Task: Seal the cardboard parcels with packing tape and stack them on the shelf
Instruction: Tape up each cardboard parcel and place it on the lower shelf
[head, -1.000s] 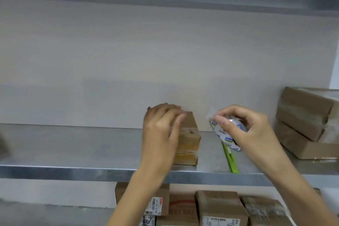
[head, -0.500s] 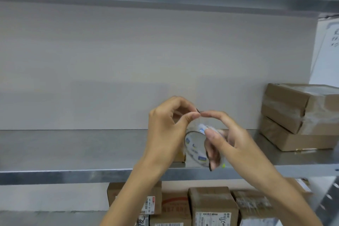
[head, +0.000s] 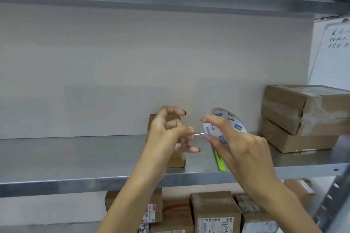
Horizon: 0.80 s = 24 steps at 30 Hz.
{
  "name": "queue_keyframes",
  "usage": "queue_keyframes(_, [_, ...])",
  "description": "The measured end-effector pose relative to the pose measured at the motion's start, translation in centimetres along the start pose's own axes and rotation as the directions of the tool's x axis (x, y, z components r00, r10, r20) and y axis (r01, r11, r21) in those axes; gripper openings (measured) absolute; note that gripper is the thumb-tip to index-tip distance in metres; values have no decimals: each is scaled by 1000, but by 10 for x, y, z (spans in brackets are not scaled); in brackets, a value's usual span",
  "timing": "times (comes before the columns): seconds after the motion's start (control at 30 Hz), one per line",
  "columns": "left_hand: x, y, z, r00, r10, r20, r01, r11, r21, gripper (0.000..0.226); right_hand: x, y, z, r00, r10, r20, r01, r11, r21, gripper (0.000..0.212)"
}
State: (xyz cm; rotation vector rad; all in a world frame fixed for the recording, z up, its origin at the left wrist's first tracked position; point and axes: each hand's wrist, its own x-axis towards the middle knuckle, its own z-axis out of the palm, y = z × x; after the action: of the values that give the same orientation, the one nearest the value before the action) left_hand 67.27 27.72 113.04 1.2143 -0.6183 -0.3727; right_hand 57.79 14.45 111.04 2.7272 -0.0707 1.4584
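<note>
tape roll [head: 234,123] — right fingers [head: 213,119], strand [head: 199,134] — left fingers [head: 186,131]

Shelf [head: 75,159]: grey metal, smooth, dull brushed sheen. Back wall [head: 132,62]: pale, matt, smooth. Small parcel [head: 177,161]: matt brown cardboard, glossy band low down. Tape roll [head: 230,122]: shiny clear plastic film, printed core. Stacked parcels [head: 295,111]: brown cardboard under wrinkled glossy tape. Green strip [head: 220,163]: smooth plastic. Lower boxes [head: 214,208]: cardboard, white paper labels.

Even, soft light falls throughout; the metal shelf [head: 75,157] gives dull glare, edges bow, and the lower parcels [head: 214,212] blur.
</note>
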Motion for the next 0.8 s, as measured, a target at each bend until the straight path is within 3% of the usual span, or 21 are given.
queue_keyframes(0.1, [4,-2,1,996,-87,14,86,996,36,27,-3,-2,3,994,-83,-71,84,996,15,12])
queue_keyframes(0.17, [6,-4,1,999,-50,-5,51,987,154,22,-3,-3,3,995,-75,-67,80,995,67,9])
queue_keyframes(0.23, [7,-8,-3,984,179,12,-168,896,410,11,-1,-1,1,998,-27,-59,34,993,115,6])
queue_keyframes(0.27, [6,-9,-7,947,311,75,-301,789,536,12,1,0,-2,999,13,-45,-6,987,162,5])
queue_keyframes(0.3, [5,-10,-10,901,406,154,-411,682,606,18,3,0,-4,998,63,-17,-58,973,223,6])
queue_keyframes(0.37, [3,-9,-13,842,476,254,-524,611,593,19,6,0,-9,987,151,52,-160,925,344,10])
queue_keyframes(0.47, [5,-5,-10,838,497,226,-534,658,532,10,7,-3,-14,978,169,121,-206,866,456,9])
queue_keyframes(0.57, [10,0,-13,906,413,87,-407,798,446,14,8,-8,-16,950,193,246,-304,751,587,9])
queue_keyframes(0.63, [14,5,-18,932,343,115,-359,833,420,9,10,-8,-15,925,220,310,-371,695,616,13])
queue_keyframes(0.7, [19,5,-25,940,320,118,-338,831,443,7,12,-5,-13,912,253,323,-401,714,573,12])
queue_keyframes(0.8, [34,0,-53,917,394,-63,-303,791,532,11,10,14,-7,919,343,196,-392,852,346,12])
